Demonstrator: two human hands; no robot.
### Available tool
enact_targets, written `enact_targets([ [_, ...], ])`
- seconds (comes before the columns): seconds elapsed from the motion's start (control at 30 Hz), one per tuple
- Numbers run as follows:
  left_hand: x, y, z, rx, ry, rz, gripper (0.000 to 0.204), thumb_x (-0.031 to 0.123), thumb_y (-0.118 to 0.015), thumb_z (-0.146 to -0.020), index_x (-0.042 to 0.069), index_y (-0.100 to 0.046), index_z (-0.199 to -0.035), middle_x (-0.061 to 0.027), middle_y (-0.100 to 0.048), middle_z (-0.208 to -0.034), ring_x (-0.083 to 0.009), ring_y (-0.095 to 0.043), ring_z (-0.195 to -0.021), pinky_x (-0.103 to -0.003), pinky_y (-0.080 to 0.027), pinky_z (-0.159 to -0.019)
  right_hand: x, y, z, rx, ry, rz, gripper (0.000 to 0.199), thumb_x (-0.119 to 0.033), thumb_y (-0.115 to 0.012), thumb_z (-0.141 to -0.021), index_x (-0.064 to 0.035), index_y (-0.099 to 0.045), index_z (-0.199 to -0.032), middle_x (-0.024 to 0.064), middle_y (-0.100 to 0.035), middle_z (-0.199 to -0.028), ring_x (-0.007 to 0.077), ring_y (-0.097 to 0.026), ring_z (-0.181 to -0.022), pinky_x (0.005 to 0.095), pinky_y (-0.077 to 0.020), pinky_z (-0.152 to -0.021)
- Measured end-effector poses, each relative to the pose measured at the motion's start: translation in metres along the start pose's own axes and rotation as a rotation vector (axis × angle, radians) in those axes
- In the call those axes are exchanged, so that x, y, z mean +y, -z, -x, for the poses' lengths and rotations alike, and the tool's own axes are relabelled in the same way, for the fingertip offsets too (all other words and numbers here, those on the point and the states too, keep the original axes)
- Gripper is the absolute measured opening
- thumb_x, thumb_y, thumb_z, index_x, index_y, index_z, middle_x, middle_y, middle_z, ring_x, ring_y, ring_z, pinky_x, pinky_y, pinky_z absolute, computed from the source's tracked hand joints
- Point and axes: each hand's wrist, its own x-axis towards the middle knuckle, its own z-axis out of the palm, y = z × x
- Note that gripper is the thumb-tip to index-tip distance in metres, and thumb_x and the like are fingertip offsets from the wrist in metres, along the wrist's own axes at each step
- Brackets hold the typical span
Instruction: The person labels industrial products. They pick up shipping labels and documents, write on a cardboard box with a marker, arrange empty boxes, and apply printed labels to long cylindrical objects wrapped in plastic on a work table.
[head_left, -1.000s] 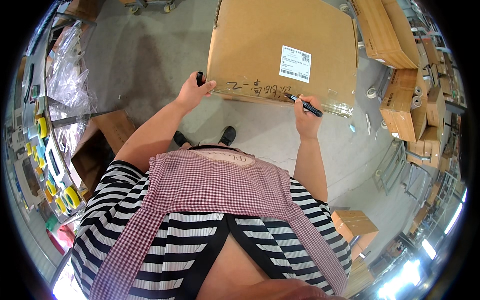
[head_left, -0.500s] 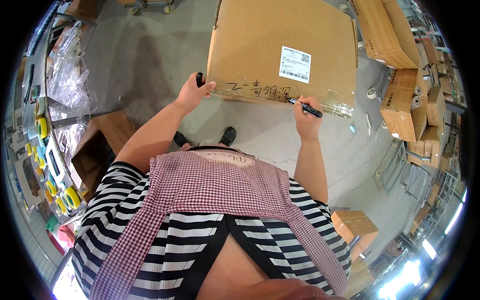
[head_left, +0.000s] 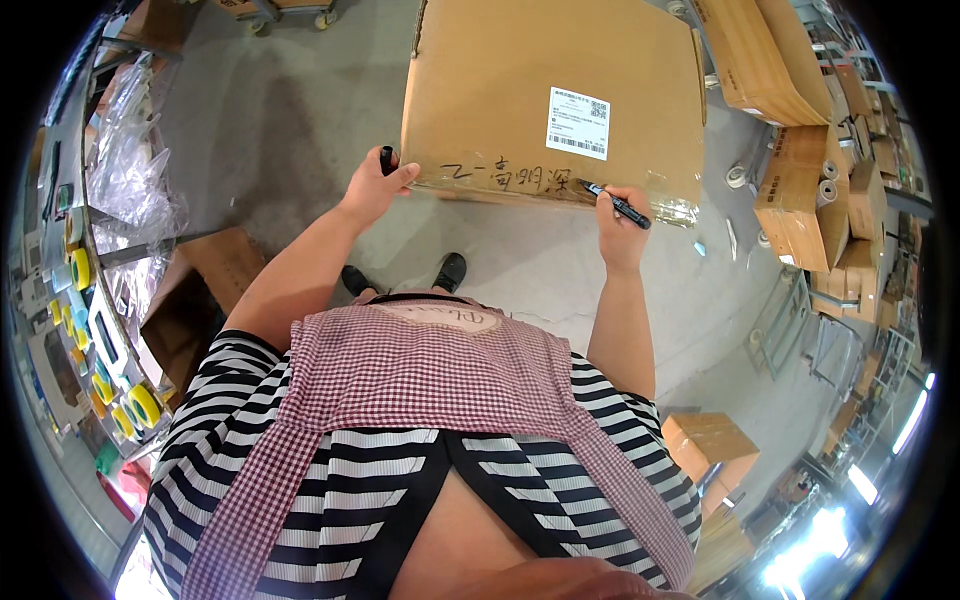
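Observation:
A large brown cardboard box [head_left: 480,100] fills the top middle, a white shipping label [head_left: 578,123] stuck on its upper face. Black handwriting [head_left: 510,177] runs along the box's near edge, beside strips of clear tape. In my right hand [head_left: 624,222] is a black marker pen [head_left: 628,210], gripped between the fingers, its tip by the last written character. My left hand [head_left: 377,188] is closed round a black marker cap [head_left: 386,160] at the box's near left corner; the thumb reaches to the box edge.
Open cardboard boxes [head_left: 800,195] stand on the right, with a metal cart frame [head_left: 785,330] nearer. On the left are crumpled clear plastic wrap [head_left: 135,160], an open box [head_left: 195,290] and yellow tape rolls [head_left: 143,400]. Another carton [head_left: 710,445] sits lower right.
My right hand and the marker have shifted slightly right along the near edge, and the last character has more strokes. The box and my left hand appear a little further left and up.

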Motion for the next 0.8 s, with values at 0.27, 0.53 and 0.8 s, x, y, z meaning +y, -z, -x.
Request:
enact_targets([
  [0.27, 0.004, 0.001, 0.001, -0.015, 0.004, -0.005, 0.037, 0.027, -0.071, -0.091, 0.005, -0.043, -0.093, -0.0036, -0.05, -0.087, -0.0134, -0.054, -0.082, -0.03, -0.053, -0.075, 0.007, 0.006, -0.013, 0.021, -0.132, -0.008, 0.007, -0.004, -0.067, -0.083, -0.0018, -0.06, -0.083, 0.0024, -0.06, -0.076, 0.0077, -0.052, -0.07, 0.0254, -0.0434, -0.063],
  [0.53, 0.003, 0.002, 0.001, -0.027, 0.014, -0.004, 0.037, 0.027, -0.071, -0.091, 0.004, -0.044, -0.095, -0.0048, -0.051, -0.09, -0.0139, -0.055, -0.084, -0.031, -0.054, -0.077, 0.012, 0.008, -0.01, -0.014, -0.044, -0.066, 0.008, -0.004, -0.067, -0.082, -0.0015, -0.059, -0.082, 0.0017, -0.059, -0.073, 0.0077, -0.05, -0.066, 0.0257, -0.0422, -0.06],
  [0.8, 0.003, 0.001, 0.0, -0.019, 0.011, 0.001, 0.036, 0.026, -0.072, -0.091, 0.004, -0.044, -0.095, -0.0044, -0.051, -0.09, -0.0135, -0.055, -0.083, -0.031, -0.054, -0.076, 0.007, 0.002, -0.006, 0.006, -0.083, -0.033, 0.009, -0.004, -0.067, -0.083, -0.0011, -0.059, -0.083, 0.0031, -0.061, -0.075, 0.0079, -0.052, -0.066, 0.0248, -0.0436, -0.06],
])
